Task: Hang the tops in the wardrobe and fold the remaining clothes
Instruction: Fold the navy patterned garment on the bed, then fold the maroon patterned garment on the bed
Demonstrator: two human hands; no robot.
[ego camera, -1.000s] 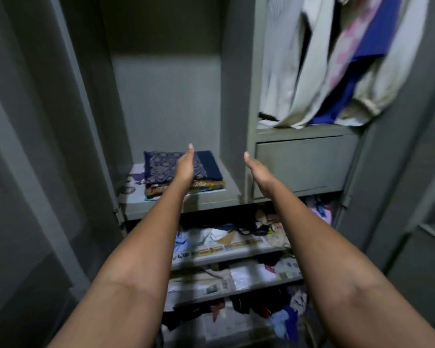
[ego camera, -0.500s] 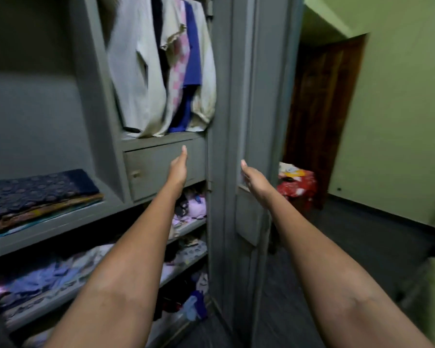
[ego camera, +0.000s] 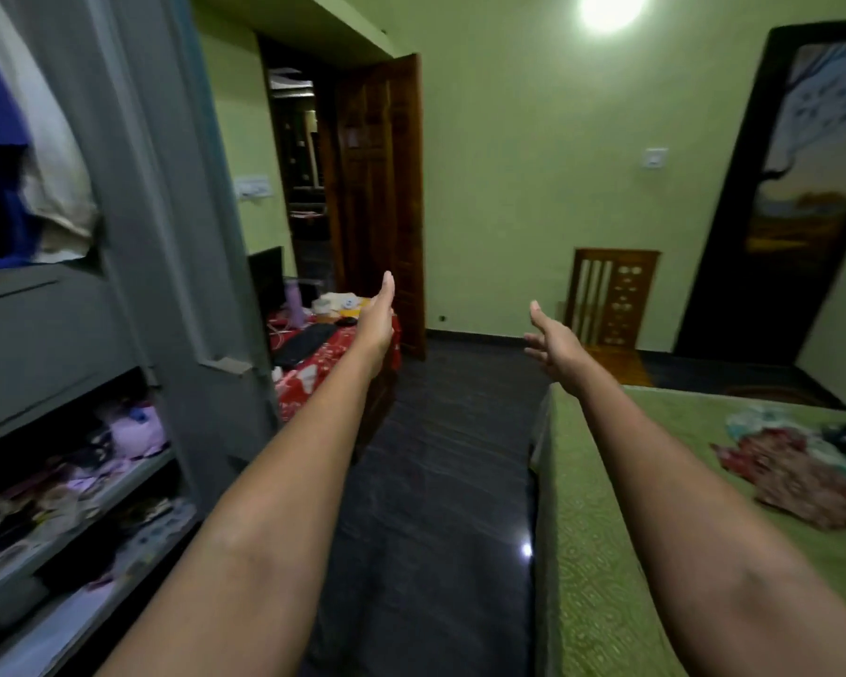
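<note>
Between wardrobe [ego camera: 133,188] and bed [ego camera: 606,530], my left hand [ego camera: 377,324] and right hand [ego camera: 555,346] reach out, fingers straight and empty (crumpled clothes [ego camera: 802,476] lie on the bed, tops [ego camera: 35,153] hang left).

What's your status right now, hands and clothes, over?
Left hand and right hand open, fingers straight, holding nothing. Loose clothes piled on the green bed, unfolded. Wardrobe at left, tops hanging inside. Bare floor between, nothing in the way.

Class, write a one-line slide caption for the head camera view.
Both hands, left and right, reach out empty between the open wardrobe and clothes on the bed.
</note>
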